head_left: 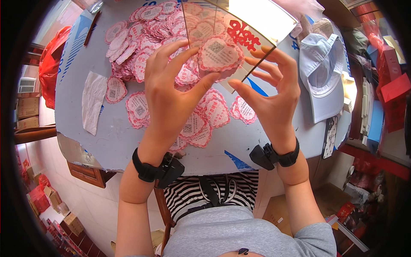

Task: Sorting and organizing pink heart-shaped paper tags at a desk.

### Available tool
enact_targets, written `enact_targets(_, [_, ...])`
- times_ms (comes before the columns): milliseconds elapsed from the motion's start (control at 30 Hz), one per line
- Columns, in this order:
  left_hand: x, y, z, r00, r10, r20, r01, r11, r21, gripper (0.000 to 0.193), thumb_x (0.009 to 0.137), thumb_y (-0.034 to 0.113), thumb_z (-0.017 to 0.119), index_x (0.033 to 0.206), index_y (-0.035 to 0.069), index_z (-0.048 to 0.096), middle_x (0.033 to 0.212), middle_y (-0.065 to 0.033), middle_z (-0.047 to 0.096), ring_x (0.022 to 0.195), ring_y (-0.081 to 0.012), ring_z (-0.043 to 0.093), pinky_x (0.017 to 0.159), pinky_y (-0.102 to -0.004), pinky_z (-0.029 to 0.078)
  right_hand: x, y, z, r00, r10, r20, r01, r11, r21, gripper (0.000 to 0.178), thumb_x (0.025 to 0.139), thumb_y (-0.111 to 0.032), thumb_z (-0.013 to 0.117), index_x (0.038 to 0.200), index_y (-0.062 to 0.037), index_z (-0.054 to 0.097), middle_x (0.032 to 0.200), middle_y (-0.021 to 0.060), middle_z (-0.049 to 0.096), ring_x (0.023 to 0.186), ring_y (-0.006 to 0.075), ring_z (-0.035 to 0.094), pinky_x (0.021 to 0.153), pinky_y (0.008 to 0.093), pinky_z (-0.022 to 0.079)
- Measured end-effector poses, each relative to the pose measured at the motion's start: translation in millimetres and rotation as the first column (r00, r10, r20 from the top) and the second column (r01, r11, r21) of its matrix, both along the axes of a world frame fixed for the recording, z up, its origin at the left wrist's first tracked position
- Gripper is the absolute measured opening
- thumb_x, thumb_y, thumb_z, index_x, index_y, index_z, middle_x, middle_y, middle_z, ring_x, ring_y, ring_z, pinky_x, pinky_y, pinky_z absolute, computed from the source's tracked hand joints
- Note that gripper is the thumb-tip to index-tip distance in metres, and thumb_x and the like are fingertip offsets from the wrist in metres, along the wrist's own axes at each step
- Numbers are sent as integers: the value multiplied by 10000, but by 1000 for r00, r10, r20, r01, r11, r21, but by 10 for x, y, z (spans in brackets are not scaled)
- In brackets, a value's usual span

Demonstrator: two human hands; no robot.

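Observation:
Up at the far side of the table I hold a see-through box (265, 23) with dark edges and a red cut-out emblem. My right hand (274, 79) grips its lower right edge between thumb and fingers. My left hand (173, 81) is at its lower left, thumb and fingers pinching a scallop-edged pink-and-white heart-shaped card (220, 53), perhaps a small stack. Whether this card is inside the box or against its face I cannot tell. Below and behind my hands lie many similar cards, with a big heap (158, 21) at the far left.
A grey-blue table (115, 147) bears everything. A white strip of paper (93, 103) lies on the left, a pale blue cap (321, 73) on the right. Beyond the left edge hangs a red plastic bag (53, 68). Red and blue boxes fill the right side. Black bands circle both wrists.

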State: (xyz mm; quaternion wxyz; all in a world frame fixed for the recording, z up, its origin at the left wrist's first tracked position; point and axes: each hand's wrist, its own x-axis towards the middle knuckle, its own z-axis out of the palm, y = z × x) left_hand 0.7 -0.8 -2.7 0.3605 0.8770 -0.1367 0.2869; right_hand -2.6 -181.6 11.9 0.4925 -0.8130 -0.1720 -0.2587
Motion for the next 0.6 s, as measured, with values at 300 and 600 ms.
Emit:
enact_targets(300, [9, 8, -5, 1000, -10, 4, 10, 1000, 4, 424, 621, 218, 803, 979, 59, 641, 1113, -69, 572, 1075, -276, 497, 911, -387, 383, 5, -1, 10, 1000, 4, -20, -4, 999, 36, 629, 619, -208, 842, 1093, 4, 487, 1029, 109, 605, 894, 235, 653, 708, 311, 550])
enact_targets(600, [11, 10, -7, 1000, -11, 0, 11, 1000, -3, 414, 622, 214, 801, 969, 56, 640, 1108, -72, 574, 1072, -278, 500, 911, -386, 389, 5, -4, 10, 1000, 6, -26, -6, 1000, 28, 636, 617, -207, 843, 1096, 5, 482, 1041, 108, 599, 895, 237, 651, 716, 312, 549])
